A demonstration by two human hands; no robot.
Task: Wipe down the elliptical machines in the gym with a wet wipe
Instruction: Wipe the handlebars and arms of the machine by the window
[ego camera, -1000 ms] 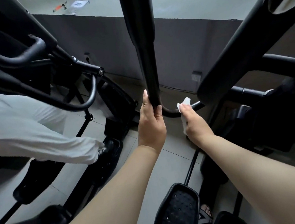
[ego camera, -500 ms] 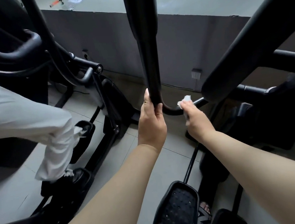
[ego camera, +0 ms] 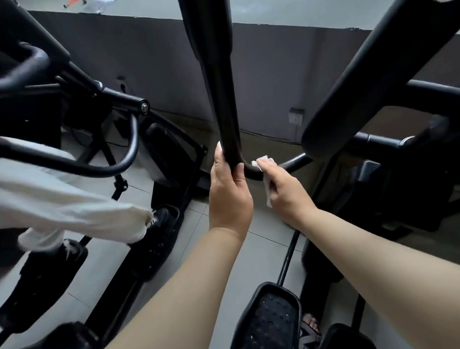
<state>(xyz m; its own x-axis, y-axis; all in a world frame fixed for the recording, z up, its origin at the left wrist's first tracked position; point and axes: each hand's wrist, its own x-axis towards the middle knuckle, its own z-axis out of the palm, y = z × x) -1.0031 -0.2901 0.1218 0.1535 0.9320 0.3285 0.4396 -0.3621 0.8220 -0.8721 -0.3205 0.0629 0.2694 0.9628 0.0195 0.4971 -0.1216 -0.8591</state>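
The left hand is clamped on the black elliptical handlebar. Just right of it, the right hand presses a white wet wipe — fingers closed on it — against the bar's curved lower bend.

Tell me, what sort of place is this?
Most likely a gym. The left hand holds a tall black elliptical handlebar, a studded black foot pedal sits below, and on the neighbouring black machine a person in white trousers stands on pedals. The right hand presses a white wet wipe to the bar.
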